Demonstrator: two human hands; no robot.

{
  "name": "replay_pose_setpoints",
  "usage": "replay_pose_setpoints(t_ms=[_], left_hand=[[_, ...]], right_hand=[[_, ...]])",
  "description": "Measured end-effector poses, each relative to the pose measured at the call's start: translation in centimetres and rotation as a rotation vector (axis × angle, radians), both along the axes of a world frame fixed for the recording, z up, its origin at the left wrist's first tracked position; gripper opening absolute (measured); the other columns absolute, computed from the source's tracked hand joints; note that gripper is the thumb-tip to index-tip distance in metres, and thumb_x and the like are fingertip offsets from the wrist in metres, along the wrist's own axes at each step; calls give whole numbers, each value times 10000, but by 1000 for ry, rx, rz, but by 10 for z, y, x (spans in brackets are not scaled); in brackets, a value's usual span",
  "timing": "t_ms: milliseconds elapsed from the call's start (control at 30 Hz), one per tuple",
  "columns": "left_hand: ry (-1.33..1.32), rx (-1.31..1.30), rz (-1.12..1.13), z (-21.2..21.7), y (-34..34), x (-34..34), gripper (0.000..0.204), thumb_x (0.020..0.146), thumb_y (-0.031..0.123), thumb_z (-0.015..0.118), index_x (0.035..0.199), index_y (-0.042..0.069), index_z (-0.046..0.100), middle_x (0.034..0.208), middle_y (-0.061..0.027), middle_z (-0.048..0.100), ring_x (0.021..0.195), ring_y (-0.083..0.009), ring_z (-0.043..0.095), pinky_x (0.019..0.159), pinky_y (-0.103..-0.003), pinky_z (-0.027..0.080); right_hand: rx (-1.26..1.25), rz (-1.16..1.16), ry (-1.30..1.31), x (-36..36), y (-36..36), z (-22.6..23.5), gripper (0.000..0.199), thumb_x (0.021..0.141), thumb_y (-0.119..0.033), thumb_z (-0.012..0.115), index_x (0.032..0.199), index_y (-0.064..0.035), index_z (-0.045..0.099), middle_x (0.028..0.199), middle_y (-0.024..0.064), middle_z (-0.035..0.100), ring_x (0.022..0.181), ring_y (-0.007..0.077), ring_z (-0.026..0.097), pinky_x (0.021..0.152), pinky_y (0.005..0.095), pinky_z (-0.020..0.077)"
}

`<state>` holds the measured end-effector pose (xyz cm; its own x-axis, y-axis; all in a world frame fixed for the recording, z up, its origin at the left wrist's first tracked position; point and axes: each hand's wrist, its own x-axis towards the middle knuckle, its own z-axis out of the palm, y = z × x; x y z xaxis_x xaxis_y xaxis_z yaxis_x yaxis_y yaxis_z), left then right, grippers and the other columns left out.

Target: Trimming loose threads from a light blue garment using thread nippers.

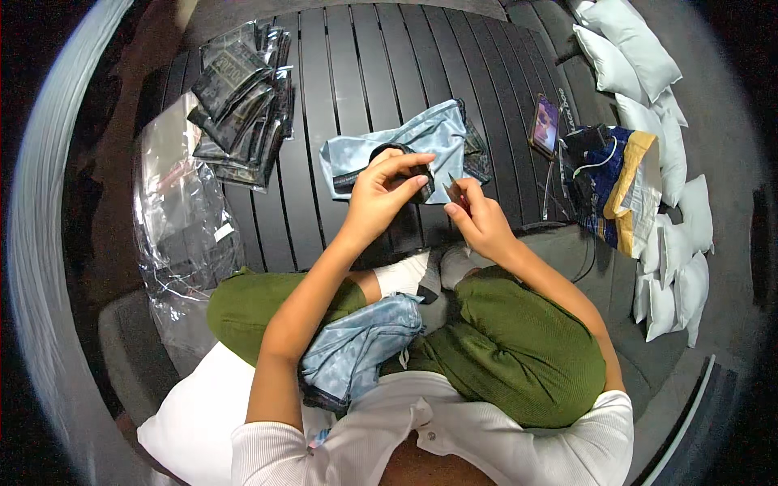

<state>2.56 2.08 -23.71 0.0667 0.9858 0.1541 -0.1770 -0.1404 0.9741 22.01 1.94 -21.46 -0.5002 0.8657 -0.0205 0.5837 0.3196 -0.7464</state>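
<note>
The left hand [377, 188] grips a black band [425, 191] over pale-blue fabric [439, 128]. Just to its right, the right hand [485, 222] clasps a pointed tool [456, 193], tip toward the surface's [340, 73] far edge.

Mottled pale-blue cloth [442, 125], olive-green trousers [527, 348], dark grey table [340, 81], white shirt [567, 441]

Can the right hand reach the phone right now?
Probably yes: nothing visible blocks the table between right hand and phone, though the hand's fingers hold a small pointed tool.
</note>
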Motion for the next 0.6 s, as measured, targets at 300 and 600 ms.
replay_pose_setpoints(t_ms=[300,600], left_hand=[[-77,-66,7,5,-1,3,410,724,-9,639,1122,55,563,907,9,461,787,-63,458,738,-177,430],[-201,-109,-22,3,-1,4,472,717,-33,642,1168,37,522,911,16,438,794,-54,455,751,-173,441]], right_hand=[[41,8,7,2,0,-3,273,881,-221,484,1025,-12,385,639,91,479,538,162,466,518,285,378],[-16,4,-2,1,0,-2,251,884,-213,477,997,-14,374,639,80,483,538,157,464,512,285,375]])
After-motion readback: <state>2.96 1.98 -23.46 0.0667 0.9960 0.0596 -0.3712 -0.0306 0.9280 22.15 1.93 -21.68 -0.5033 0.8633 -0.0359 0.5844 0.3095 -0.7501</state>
